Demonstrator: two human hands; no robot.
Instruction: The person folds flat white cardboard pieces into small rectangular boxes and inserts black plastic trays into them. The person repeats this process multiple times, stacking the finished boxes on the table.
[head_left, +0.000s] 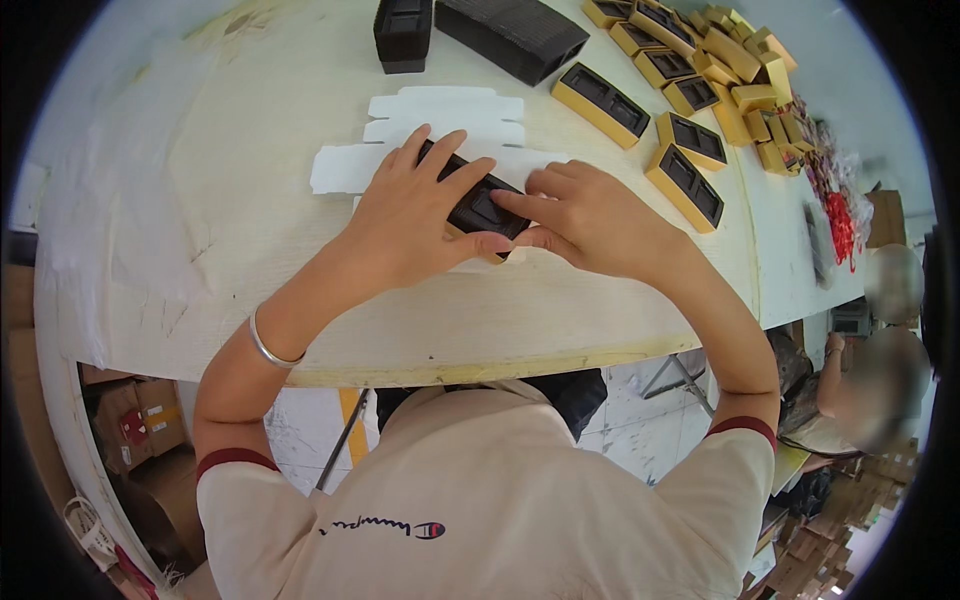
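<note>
A small gold box with a black two-compartment tray insert (486,212) lies slanted on the table in front of me. My left hand (405,217) is laid across its left part, fingers spread over the top and thumb along the near side, gripping it. With my right hand (605,222) I press the index finger on the tray's right part. The right thumb sits at the box's near right corner, and the other fingers are curled. Beneath and behind them lies an unfolded white carton blank (440,104). My hands hide much of the box.
Nested black trays stand in a short stack (403,38) and a long row (512,38) at the far side. Gold boxes with black inserts (602,104) lie to the right, with a heap of gold boxes (735,60) behind. Red ribbons (840,228) hang at the right edge. Another person (880,385) sits at right.
</note>
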